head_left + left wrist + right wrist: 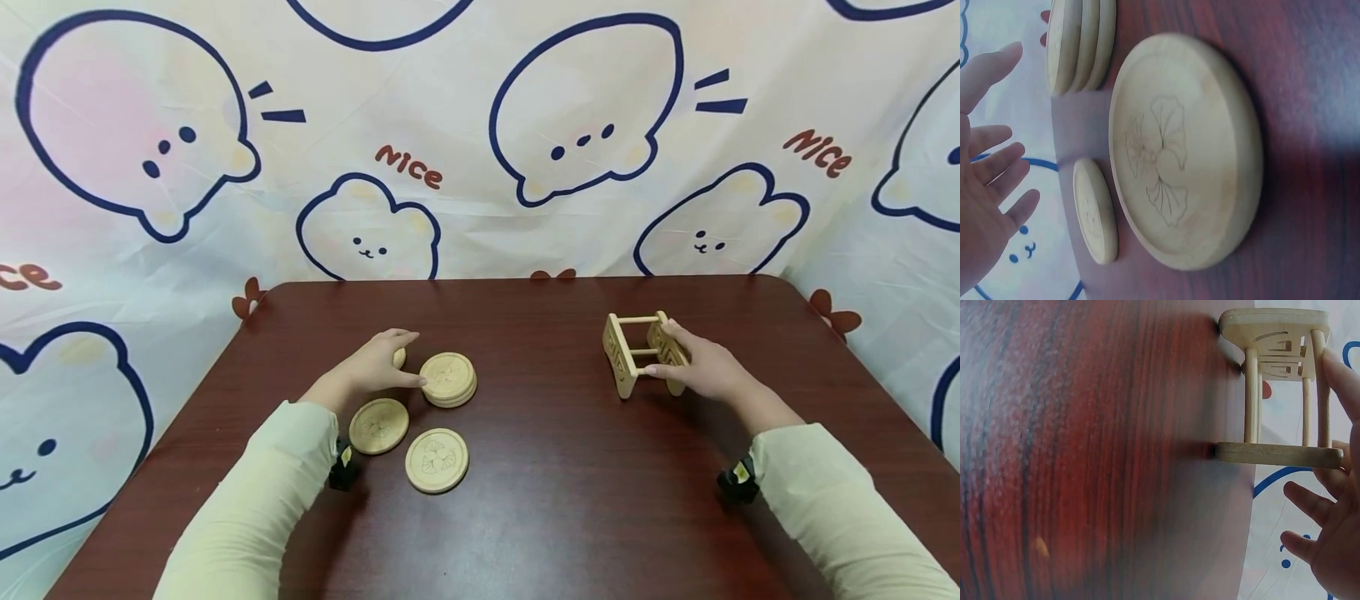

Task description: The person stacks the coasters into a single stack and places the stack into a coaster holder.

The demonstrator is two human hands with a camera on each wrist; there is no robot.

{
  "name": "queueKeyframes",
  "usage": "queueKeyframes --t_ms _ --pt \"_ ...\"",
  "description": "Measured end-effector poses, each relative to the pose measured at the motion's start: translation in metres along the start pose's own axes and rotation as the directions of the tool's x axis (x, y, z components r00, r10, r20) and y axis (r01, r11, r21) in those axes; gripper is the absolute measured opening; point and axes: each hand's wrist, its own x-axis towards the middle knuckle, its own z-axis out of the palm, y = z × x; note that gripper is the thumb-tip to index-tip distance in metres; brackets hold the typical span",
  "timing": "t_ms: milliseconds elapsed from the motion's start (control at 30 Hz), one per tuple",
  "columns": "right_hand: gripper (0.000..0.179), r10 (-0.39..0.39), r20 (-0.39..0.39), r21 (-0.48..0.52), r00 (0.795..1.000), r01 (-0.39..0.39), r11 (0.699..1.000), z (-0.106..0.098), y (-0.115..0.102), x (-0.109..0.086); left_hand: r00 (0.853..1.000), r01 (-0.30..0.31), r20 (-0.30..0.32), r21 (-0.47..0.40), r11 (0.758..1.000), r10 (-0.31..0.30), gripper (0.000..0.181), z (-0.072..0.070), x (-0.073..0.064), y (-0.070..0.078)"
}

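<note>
on the counter (540,500), the right grip (708,364) holds a wooden rack (643,352), likely light and stiff, best taken by an end panel (618,358), while the left grip (371,367) spreads empty beside stacked coasters (447,377).

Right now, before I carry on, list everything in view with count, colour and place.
Table: one, dark reddish brown, below the discs
Backdrop: count unclear, pale with blue bear outlines and red-brown lettering, behind and beside the table
Stacked discs: three, pale wood, left of table centre
Loose discs: three, pale wood, near the stack, one partly hidden
Rack: one, pale wood, right side
Wrist devices: two, black, one at each wrist
Sleeves: two, pale, on both arms
Left hand: one, bare, beside the stack
Right hand: one, bare, gripping the rack
</note>
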Motion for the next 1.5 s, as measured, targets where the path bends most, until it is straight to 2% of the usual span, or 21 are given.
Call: queueKeyframes --t_ms 367,667,1067,1300,1500 --pt "0.097 0.014 0.016 0.002 1.0 -0.014 1.0 0.0 0.002 0.0 0.999 0.049 -0.005 -0.018 0.999 -0.05 0.082 -0.002 -0.002 -0.017" --pt "0.098 0.014 0.008 -0.004 1.0 -0.014 1.0 -0.001 0.001 0.001 0.99 0.139 -0.017 -0.049 0.989 -0.14 0.077 -0.006 -0.003 -0.03" --pt "0.098 0.01 0.01 0.001 1.0 -0.01 1.0 0.001 0.001 0.002 0.981 0.194 -0.022 -0.039 0.98 -0.195 0.075 -0.003 0.0 -0.046" --pt "0.098 0.021 0.019 0.016 1.0 -0.022 1.0 0.002 -0.002 0.002 0.981 0.195 -0.022 0.012 0.981 -0.194 0.077 0.0 0.003 -0.058" --pt "0.098 0.021 0.017 -0.003 1.0 -0.021 1.0 0.0 -0.001 0.001 0.979 0.2 -0.029 0.02 0.98 -0.2 0.076 0.003 0.004 -0.061"
